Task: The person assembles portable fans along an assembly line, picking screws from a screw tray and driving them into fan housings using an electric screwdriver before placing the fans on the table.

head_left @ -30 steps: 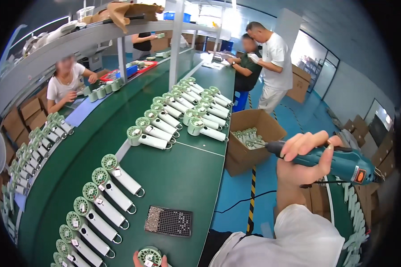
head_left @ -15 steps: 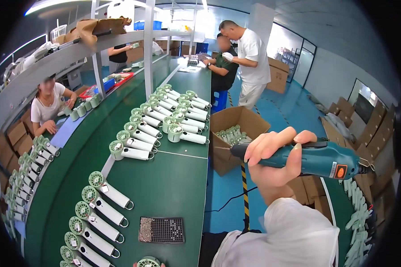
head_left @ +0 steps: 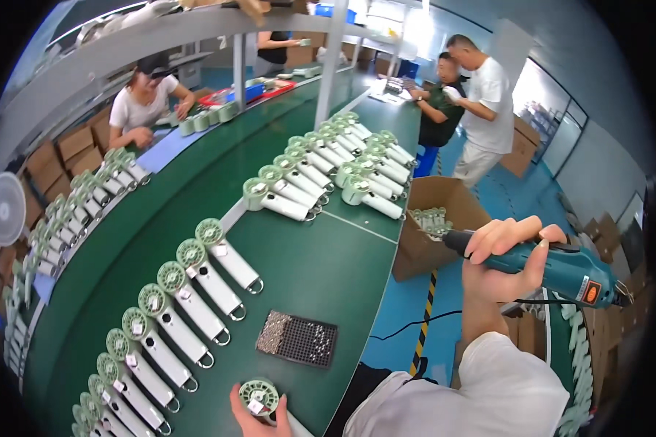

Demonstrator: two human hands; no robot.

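Observation:
In my right hand (head_left: 494, 282), raised over the table's right side, is a teal electric screwdriver (head_left: 570, 268) with a black nose pointing left. The fingers are wrapped round its body. At the lower edge my left hand (head_left: 249, 421) grips a handheld fan (head_left: 259, 397) by its round green head, fingers on one side and thumb on the other. The fan's white handle runs down out of view. Just beyond it lies a black grid tray (head_left: 321, 341), with small screws heaped at its left and some set in holes at its right.
White-handled fans (head_left: 186, 295) line the left of the green table (head_left: 328, 266); another group (head_left: 288, 182) lies farther off. A cardboard box (head_left: 414, 251) holding parts stands at the table's right. One person (head_left: 135, 109) sits across; two others (head_left: 488, 102) are at the far end.
The view has swung left, so the table things sit farther right. My left hand and the fan show more fully at the lower edge. The screwdriver stays in my right hand.

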